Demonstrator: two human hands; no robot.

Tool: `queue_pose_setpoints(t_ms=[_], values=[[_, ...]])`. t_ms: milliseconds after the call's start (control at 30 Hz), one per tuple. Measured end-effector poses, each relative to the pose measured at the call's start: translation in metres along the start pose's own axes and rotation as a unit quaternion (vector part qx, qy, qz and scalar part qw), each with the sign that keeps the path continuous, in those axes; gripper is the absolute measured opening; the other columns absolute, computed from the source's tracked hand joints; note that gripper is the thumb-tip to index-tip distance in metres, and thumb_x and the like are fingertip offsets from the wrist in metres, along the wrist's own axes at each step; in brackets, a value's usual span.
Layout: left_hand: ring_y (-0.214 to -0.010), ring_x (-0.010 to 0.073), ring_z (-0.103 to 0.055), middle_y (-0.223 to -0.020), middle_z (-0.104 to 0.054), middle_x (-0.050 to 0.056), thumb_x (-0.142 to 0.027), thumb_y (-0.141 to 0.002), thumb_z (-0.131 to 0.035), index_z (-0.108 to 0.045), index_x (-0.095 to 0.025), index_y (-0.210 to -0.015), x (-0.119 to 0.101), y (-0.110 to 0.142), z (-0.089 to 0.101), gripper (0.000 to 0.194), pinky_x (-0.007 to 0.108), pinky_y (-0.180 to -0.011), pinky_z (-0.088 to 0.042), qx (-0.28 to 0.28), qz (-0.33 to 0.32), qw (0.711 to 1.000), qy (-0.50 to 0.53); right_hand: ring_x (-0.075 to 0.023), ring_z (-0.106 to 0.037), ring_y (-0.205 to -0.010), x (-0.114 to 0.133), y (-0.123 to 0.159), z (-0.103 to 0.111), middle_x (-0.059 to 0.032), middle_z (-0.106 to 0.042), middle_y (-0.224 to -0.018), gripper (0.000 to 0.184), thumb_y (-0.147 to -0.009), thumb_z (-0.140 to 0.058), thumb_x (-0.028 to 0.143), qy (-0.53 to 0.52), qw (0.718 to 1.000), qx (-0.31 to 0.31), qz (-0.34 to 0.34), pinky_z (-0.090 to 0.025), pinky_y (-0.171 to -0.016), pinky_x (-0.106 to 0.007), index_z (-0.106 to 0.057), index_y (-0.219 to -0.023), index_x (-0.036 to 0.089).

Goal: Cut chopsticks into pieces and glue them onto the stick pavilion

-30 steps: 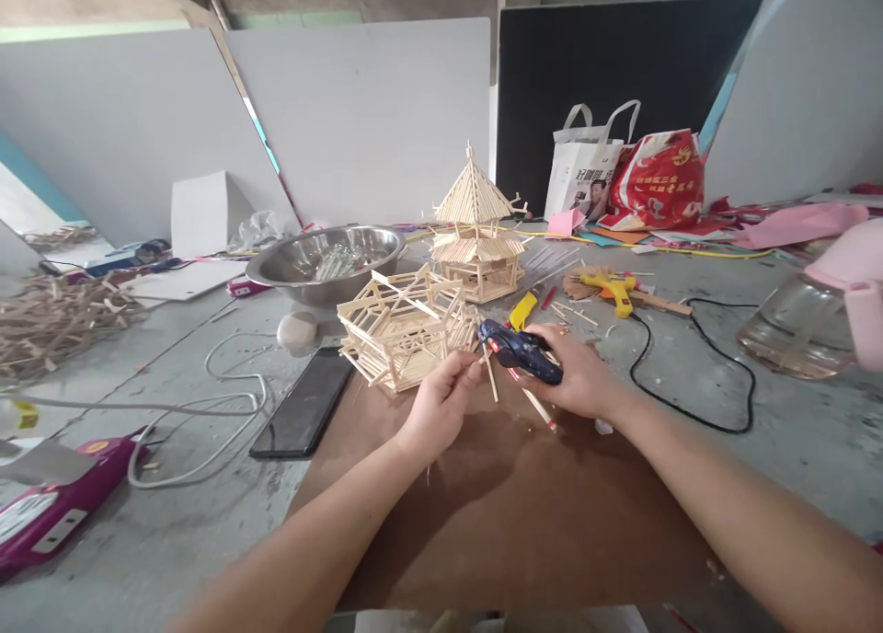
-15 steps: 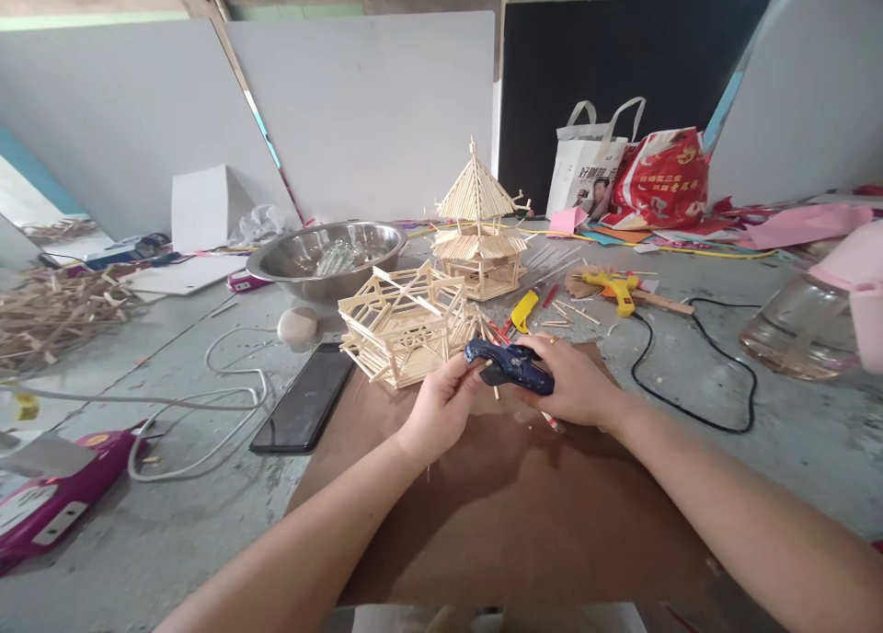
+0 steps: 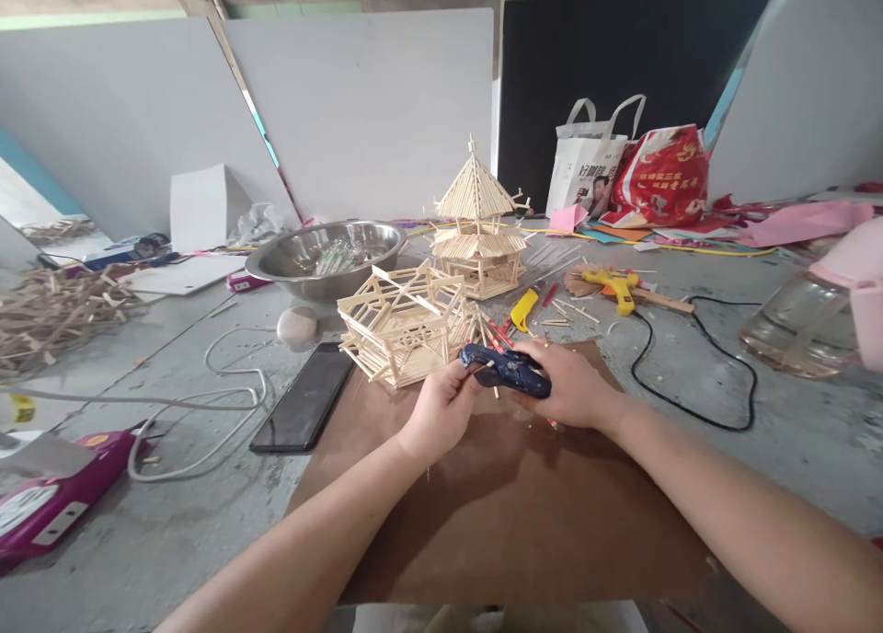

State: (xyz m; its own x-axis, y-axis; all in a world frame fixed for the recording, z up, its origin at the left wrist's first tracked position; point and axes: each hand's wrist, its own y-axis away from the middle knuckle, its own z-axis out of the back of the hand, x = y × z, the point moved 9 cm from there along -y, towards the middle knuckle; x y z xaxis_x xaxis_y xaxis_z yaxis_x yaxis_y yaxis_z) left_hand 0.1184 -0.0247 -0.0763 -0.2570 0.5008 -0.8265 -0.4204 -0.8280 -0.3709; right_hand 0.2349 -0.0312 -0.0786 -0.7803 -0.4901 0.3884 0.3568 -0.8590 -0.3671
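Partly hidden: blue tool [image 3: 511, 374] | right hand [image 3: 571, 386]: clamped round | left hand [image 3: 440, 414]: pinched, contents unclear

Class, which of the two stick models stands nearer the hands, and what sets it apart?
The open-topped stick frame, just beyond the left hand; the other model, farther back, has a pointed roof.

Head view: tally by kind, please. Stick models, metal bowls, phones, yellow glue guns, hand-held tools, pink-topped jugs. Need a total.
Pale wooden-stick models: 2
Round silver metal bowl: 1
Black rectangular phone: 1
Yellow corded glue gun: 1
Dark blue hand-held tool: 1
Clear jug with pink top: 1
Total: 7
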Motion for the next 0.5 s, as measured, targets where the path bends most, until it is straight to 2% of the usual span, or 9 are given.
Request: queue_pose_setpoints(t_ms=[367, 500], values=[[-0.054, 0.0077, -0.034, -0.057, -0.041, -0.003, -0.035, -0.077, -0.040, -0.054, -0.013, -0.068, -0.0013, -0.0002, 0.0013, 0.027, 0.019, -0.052, -0.032, -0.006, 0.021, 1.000, -0.003, -0.0192, -0.055, -0.083, 0.0003, -0.0002, -0.0008, -0.0047, -0.058, -0.096, 0.042, -0.068, -0.051, 0.040, 0.013, 1.000, 0.007, -0.011, -0.040, -0.068, -0.030, -0.046, -0.105, 0.021], [-0.056, 0.0084, -0.036, -0.056, -0.042, -0.002, -0.034, -0.077, -0.040, -0.051, -0.013, -0.064, 0.0023, -0.0002, 0.0019, 0.028, 0.019, -0.053, -0.032, -0.010, 0.031, 0.999, -0.012, -0.0194, -0.055, -0.085, 0.0007, 0.0000, -0.0001, -0.0045, -0.059, -0.097, 0.041, -0.068, -0.050, 0.038, 0.016, 1.000, 0.001, -0.007, -0.040, -0.070, -0.030, -0.047, -0.105, 0.021]])
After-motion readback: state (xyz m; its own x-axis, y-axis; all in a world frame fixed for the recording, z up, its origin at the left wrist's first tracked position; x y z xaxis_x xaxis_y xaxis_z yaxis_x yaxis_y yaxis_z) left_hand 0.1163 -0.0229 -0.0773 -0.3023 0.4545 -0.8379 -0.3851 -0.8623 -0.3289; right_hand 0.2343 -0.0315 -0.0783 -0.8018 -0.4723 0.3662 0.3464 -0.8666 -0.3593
